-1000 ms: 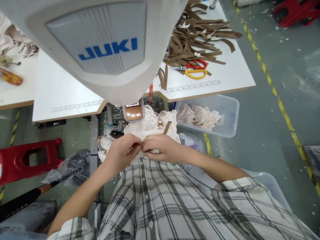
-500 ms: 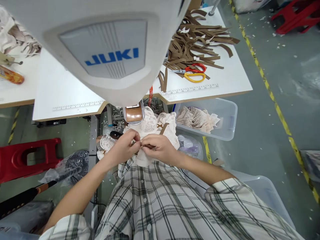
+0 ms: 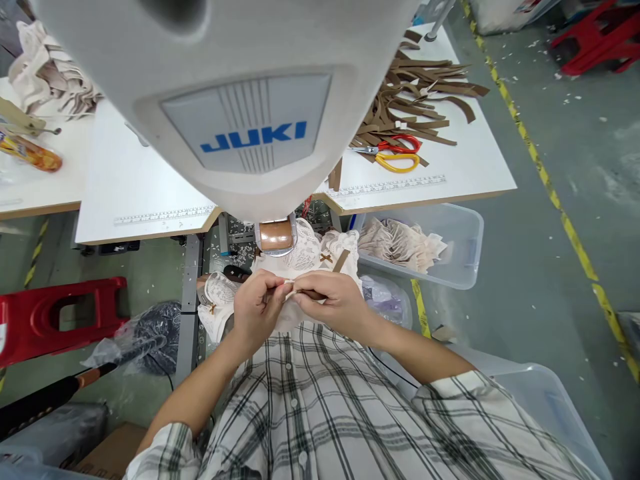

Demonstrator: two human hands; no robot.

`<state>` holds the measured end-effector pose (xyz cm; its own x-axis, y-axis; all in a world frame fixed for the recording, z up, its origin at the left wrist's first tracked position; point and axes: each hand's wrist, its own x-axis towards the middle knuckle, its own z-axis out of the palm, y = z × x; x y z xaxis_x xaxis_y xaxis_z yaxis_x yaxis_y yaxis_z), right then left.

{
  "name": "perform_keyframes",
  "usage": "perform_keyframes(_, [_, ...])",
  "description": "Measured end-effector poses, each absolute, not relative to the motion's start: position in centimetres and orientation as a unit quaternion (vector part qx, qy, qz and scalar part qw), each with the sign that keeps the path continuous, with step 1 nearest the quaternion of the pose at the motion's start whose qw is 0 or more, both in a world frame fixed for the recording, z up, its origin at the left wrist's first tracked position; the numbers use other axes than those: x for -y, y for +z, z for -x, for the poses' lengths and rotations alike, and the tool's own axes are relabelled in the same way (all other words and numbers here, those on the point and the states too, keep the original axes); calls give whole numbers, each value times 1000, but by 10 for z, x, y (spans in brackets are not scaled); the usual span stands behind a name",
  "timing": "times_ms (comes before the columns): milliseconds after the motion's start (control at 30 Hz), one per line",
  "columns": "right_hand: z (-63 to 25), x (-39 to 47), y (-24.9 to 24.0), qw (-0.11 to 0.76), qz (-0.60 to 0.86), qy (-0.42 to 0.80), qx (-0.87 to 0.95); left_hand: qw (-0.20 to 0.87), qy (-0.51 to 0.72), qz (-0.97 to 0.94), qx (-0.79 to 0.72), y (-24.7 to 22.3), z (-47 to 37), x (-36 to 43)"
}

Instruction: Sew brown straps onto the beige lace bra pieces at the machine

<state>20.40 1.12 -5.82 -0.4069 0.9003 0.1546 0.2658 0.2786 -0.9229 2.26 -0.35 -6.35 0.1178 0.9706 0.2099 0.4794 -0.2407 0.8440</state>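
Observation:
My left hand (image 3: 257, 308) pinches a narrow pale edge of a white lace bra (image 3: 305, 253), just in front of my shirt. Close against it, the fingers of my right hand (image 3: 337, 303) are closed on a brown fabric strip (image 3: 341, 260), whose free end sticks up behind the knuckles. A bit of pale edge shows between both sets of fingertips; how strip and edge meet there is hidden. The bra carries a small brown bow (image 3: 326, 258). Another lace cup with a bow (image 3: 213, 309) hangs left of my left hand. Above sits the white sewing machine head (image 3: 255, 133).
Brown strips (image 3: 415, 100) lie heaped on the white table (image 3: 475, 177), beside red-and-yellow-handled scissors (image 3: 397, 155). A clear bin (image 3: 460, 267) with pale fabric pieces stands below the right edge. Red stool (image 3: 100, 310) at left; bottle (image 3: 35, 153) on the left tabletop.
The view has shifted, so the table and machine sit slightly lower and further right. Both hands remain together at the bra, and more pale edge shows between the fingertips.

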Motion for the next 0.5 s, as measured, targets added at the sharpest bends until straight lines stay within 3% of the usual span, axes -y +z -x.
perform_keyframes(167, [-207, -18, -62, 351, 462, 480, 658, 315, 382, -691, -528, -61, -23, 0])
perform_keyframes(367, [-217, -37, -49, 308, 472, 360, 744, 241, 358, -742, -513, -46, -22, -1])
perform_keyframes(500, [-220, -44, -36, 254, 430, 372, 782, 211, 359, -783, -461, -34, -20, -5])
